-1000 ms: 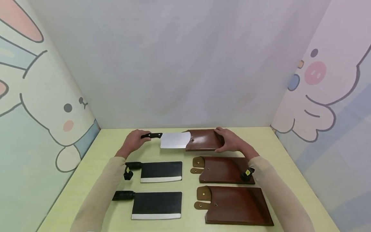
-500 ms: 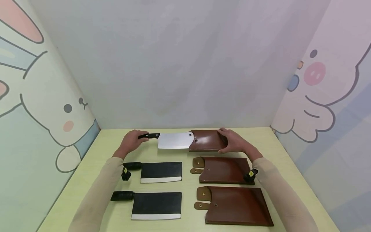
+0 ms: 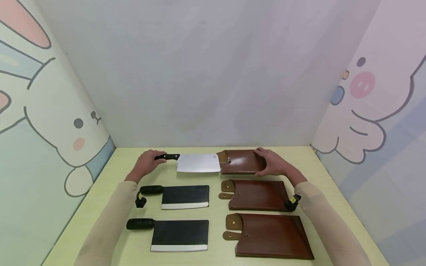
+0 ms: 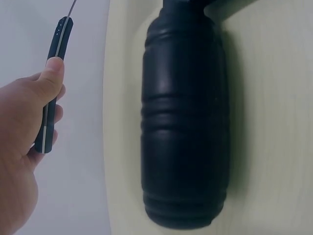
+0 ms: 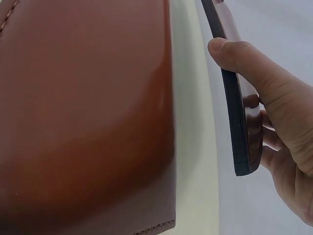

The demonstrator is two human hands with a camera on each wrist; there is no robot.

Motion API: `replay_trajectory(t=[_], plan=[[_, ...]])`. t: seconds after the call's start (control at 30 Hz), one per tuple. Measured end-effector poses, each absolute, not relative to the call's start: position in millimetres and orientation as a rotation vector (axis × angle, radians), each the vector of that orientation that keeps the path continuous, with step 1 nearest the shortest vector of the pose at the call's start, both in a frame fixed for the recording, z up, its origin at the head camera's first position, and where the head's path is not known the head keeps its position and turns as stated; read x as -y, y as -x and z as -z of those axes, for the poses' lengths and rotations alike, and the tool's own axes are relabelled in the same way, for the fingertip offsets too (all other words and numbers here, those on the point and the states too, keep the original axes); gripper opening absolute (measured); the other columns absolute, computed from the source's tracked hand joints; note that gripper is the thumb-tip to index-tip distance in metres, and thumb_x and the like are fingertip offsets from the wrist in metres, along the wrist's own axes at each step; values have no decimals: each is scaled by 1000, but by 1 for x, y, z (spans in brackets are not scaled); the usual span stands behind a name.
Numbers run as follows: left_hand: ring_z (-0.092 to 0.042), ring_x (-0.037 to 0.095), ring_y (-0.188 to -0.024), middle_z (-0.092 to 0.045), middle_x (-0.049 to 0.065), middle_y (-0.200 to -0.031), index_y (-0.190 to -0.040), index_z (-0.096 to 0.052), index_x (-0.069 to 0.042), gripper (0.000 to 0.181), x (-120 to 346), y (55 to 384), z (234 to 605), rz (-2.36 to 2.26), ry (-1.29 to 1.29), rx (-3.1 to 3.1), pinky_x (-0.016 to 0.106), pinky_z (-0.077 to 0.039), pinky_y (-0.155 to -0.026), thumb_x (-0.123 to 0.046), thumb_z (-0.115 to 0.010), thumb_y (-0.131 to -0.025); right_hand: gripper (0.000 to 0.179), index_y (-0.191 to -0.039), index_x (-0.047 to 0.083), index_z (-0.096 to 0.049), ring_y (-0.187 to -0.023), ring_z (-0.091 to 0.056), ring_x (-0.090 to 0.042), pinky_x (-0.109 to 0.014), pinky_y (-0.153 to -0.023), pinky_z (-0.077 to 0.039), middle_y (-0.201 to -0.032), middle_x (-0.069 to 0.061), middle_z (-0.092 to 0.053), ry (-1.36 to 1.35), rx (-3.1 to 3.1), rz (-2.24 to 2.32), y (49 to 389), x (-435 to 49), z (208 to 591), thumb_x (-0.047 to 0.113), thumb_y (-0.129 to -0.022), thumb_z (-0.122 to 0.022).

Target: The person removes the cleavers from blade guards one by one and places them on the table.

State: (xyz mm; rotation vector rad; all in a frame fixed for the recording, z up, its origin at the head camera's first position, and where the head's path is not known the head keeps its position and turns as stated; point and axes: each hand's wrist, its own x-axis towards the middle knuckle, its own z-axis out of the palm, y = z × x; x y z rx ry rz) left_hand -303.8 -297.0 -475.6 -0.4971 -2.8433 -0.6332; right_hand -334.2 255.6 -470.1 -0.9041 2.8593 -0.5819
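My left hand (image 3: 146, 162) grips the black riveted handle (image 4: 54, 83) of a cleaver (image 3: 198, 163) with a bright silver blade, at the back of the table. Its thumb lies along the handle in the left wrist view. To the right, my right hand (image 3: 271, 162) holds the far end of a brown leather knife sheath (image 3: 241, 161), thumb on one edge and fingers on the other. The front corner of the blade stands right at the sheath's mouth, near the tan flap (image 3: 222, 158). Nearly the whole blade shows outside the leather.
Two dark cleavers with silver edges, a middle one (image 3: 185, 197) and a nearer one (image 3: 180, 235), lie on the table's left. Right of them lie two brown sheaths, a middle one (image 3: 259, 194) and a larger near one (image 3: 274, 235). A pale wall (image 3: 213, 92) rises behind.
My left hand has drawn the cleaver leftward while my right hand shifted the sheath to the right. The blade has come out of the sheath, and the tan flap shows.
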Motion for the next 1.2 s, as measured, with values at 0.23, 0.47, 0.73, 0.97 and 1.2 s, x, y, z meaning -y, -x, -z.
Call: replay_trajectory(t=[0.23, 0.47, 0.73, 0.97, 1.2], plan=[[-68, 29, -87, -73, 18, -119, -131, -69, -4, 39, 307, 305, 475, 625, 485, 2864, 46, -48, -74, -22, -72, -97, 108, -158, 2, -33, -145, -34, -48, -63, -107, -39, -162, -26, -29, 899, -2837, 589, 336, -262, 470, 46, -76, -89], [-66, 26, -86, -73, 19, -115, -129, -70, -3, 37, 312, 305, 476, 604, 502, 2873, 45, -47, -74, -20, -73, -96, 106, -158, 3, -36, -143, -37, -48, -62, -105, -40, -160, -27, -31, 920, -2843, 572, 337, -267, 469, 45, -76, -89], [-66, 28, -86, -73, 20, -115, -128, -70, -1, 37, 317, 304, 480, 615, 497, 2873, 46, -47, -73, -18, -74, -95, 103, -157, 5, -39, -140, -41, -45, -61, -104, -42, -159, -26, -35, 935, -2833, 577, 340, -270, 471, 44, -76, -89], [-68, 34, -96, -73, 20, -116, -128, -70, -1, 37, 321, 302, 483, 598, 478, 2885, 52, -50, -79, -19, -74, -95, 100, -155, 4, -41, -136, -46, -44, -59, -102, -44, -155, -24, -39, 963, -2823, 578, 341, -271, 475, 42, -76, -90], [-68, 36, -97, -73, 21, -116, -127, -70, 0, 37, 324, 299, 482, 602, 484, 2895, 53, -49, -80, -18, -73, -95, 99, -155, 3, -41, -136, -45, -46, -61, -102, -44, -155, -26, -39, 953, -2818, 562, 343, -274, 480, 40, -77, -90]])
